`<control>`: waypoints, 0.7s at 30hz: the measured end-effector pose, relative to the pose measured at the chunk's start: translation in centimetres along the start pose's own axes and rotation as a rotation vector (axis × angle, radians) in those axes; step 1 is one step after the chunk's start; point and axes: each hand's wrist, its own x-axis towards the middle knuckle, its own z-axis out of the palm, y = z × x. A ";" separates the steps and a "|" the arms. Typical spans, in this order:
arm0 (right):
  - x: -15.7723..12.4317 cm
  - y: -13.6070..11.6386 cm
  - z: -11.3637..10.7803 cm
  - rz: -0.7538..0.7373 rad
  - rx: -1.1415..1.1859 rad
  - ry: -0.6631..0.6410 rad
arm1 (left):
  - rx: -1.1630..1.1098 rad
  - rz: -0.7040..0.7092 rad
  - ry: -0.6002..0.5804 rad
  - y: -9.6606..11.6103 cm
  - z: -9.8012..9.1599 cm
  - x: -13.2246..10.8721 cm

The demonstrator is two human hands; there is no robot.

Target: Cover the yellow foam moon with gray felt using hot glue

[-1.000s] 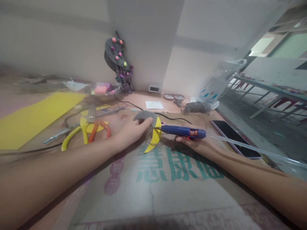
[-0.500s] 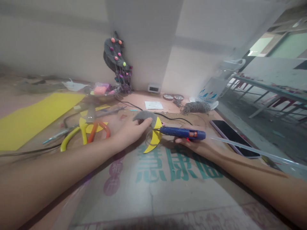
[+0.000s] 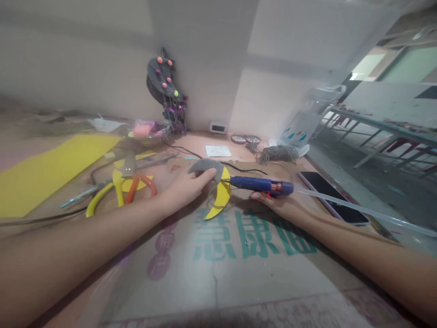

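- yellow-and-orange-handled scissors [image 3: 119, 193] are left lying far left.
- grey-and-yellow felt crescent [image 3: 218, 193], at centre on the printed cardboard sheet [image 3: 218, 269], is pinched by left hand [image 3: 186, 187] fingertips.
- blue plastic glue gun [image 3: 261, 184] is gripped from below by curled right hand [image 3: 276, 202] fingers, nozzle at the crescent's edge.
- black flat phone [image 3: 332, 198] is seen far right.

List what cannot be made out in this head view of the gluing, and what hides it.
Head view: glue gun nozzle tip, lost at the yellow crescent edge.
Head view: right hand fingers, under the gun body.
Head view: grey piece near edge, covered by the left hand.
Head view: bottle label, blurred.
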 end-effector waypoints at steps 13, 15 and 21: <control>-0.2 -0.4 0.1 -0.002 0.011 0.034 | -0.010 0.022 0.021 -0.1 0.0 0.1; -0.2 -0.7 0.0 -0.027 0.007 0.007 | 0.003 0.035 0.016 0.1 -0.1 0.0; -0.1 -1.1 -0.1 -0.036 -0.015 -0.022 | 0.013 0.088 -0.006 0.6 -0.2 -0.1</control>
